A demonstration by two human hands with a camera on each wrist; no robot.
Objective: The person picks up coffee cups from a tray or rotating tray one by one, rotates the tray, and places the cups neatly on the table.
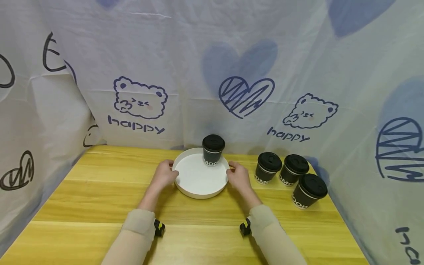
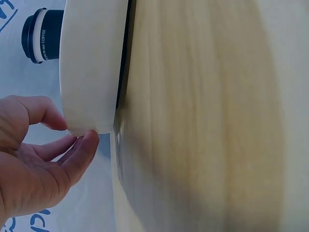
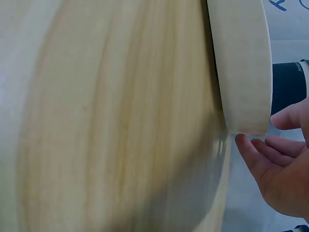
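A round white tray [image 1: 198,180] with a raised rim is near the back of the table. On it, toward the back right, stands a black lidded paper coffee cup [image 1: 213,150], upright. My left hand [image 1: 164,173] pinches the tray's left side, thumb at the rim and fingers against the outer wall, as the left wrist view also shows for that hand [image 2: 43,154]. At the opposite side my right hand [image 1: 239,176] grips the rim in the same way; in the right wrist view, its thumb and fingers [image 3: 253,152] meet the tray's wall [image 3: 244,72].
Right of the tray stand three more lidded coffee cups: one nearest the tray [image 1: 267,168], one behind [image 1: 293,170] and one in front at the right [image 1: 308,191]. A printed cloth [image 1: 192,73] hangs behind and beside the wooden table [image 1: 205,235].
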